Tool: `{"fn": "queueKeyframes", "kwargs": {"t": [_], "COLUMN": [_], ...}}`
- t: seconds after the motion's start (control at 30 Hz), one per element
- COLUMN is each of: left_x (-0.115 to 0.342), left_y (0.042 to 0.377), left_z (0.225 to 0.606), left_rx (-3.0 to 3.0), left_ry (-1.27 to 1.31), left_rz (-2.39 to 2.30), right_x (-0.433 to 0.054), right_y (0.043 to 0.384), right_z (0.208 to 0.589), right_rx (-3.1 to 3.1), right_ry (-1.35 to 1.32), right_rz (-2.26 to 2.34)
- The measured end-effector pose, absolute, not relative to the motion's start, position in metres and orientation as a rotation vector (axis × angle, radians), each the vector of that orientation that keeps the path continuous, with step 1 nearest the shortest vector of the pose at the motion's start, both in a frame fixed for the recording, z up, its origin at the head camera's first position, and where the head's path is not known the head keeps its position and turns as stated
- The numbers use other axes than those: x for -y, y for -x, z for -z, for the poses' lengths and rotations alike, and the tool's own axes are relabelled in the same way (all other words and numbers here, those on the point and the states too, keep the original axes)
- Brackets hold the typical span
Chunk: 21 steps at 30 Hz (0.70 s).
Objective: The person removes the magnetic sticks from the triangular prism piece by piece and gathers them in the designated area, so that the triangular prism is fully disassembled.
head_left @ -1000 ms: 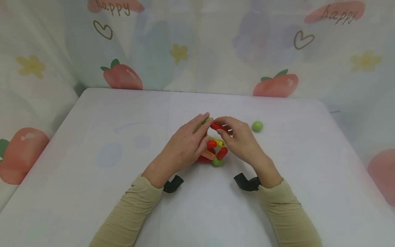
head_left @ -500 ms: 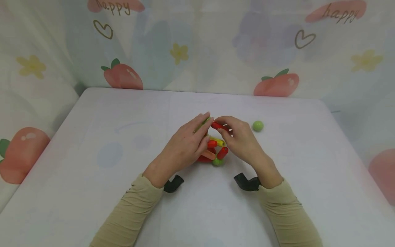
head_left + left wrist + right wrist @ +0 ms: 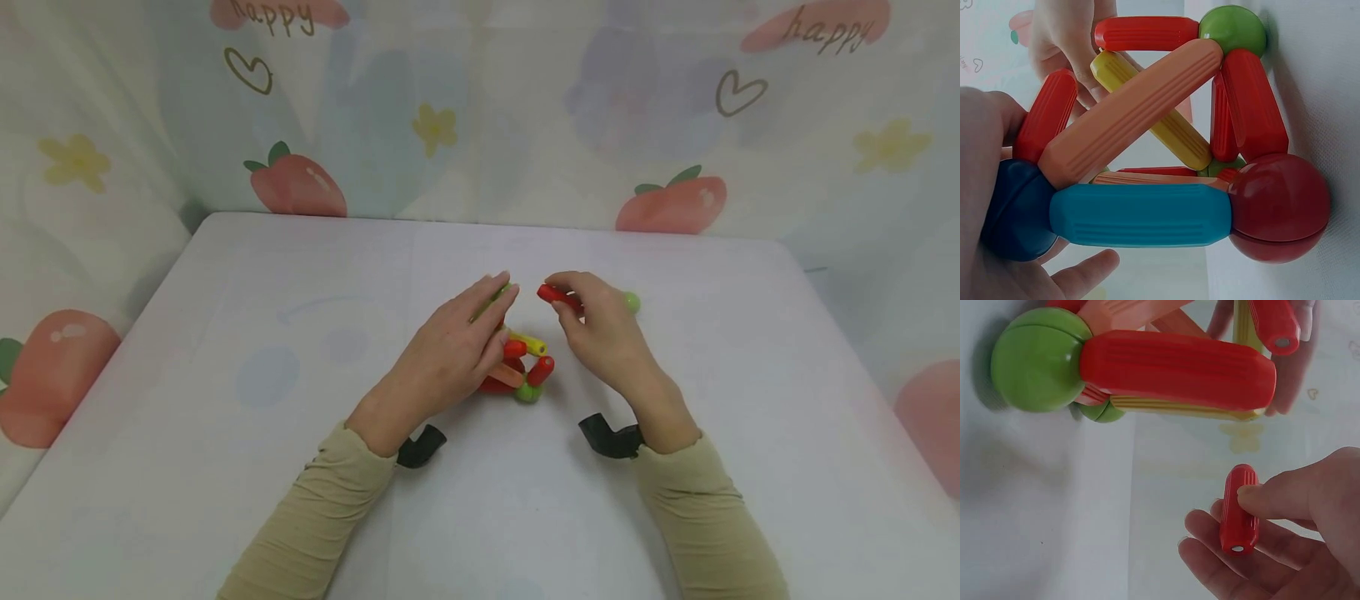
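A frame of plastic magnetic rods and balls stands in the middle of the table, with a blue ball (image 3: 1019, 209), a teal rod (image 3: 1141, 215), a dark red ball (image 3: 1280, 208) and an orange rod (image 3: 1132, 112) facing the left wrist view. My left hand (image 3: 457, 342) holds it from above, thumb and fingers about the blue ball, and hides much of it in the head view. My right hand (image 3: 603, 329) pinches a loose red magnetic rod (image 3: 1239, 509) between thumb and fingers, apart from the frame. Two red rods on the frame, one long (image 3: 1179, 370), point freely toward that side.
A loose green ball (image 3: 632, 302) lies on the white table (image 3: 300, 467), partly behind the right hand. Black curved pieces (image 3: 609, 437) sit at both wrists. A printed cloth (image 3: 510, 108) hangs behind the table.
My right hand has drawn back to the right with the red rod, away from the left fingertips, and now partly covers the green ball. The left hand and the frame stay put.
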<state>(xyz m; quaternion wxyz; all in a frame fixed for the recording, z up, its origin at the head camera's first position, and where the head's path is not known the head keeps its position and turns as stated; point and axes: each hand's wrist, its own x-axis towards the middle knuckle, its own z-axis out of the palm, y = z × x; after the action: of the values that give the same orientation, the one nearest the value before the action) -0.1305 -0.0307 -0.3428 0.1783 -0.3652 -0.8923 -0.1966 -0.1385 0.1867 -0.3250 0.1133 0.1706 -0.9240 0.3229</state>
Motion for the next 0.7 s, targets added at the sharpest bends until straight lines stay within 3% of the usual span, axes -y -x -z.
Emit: {"fn": "queueKeyframes", "kwargs": {"t": [0.37, 0.7], "left_x": [0.032, 0.032], "left_y": [0.129, 0.130], "left_z": [0.341, 0.341], "left_rx": [2.571, 2.575], "left_ry": [1.015, 1.033], "left_rz": [0.568, 0.561], "right_x": [-0.198, -0.220], "right_y": [0.135, 0.130], "right_z": [0.315, 0.324], "right_rx": [2.680, 2.739], "right_ry": [-0.541, -0.418], "right_rz": [-0.784, -0.730]}}
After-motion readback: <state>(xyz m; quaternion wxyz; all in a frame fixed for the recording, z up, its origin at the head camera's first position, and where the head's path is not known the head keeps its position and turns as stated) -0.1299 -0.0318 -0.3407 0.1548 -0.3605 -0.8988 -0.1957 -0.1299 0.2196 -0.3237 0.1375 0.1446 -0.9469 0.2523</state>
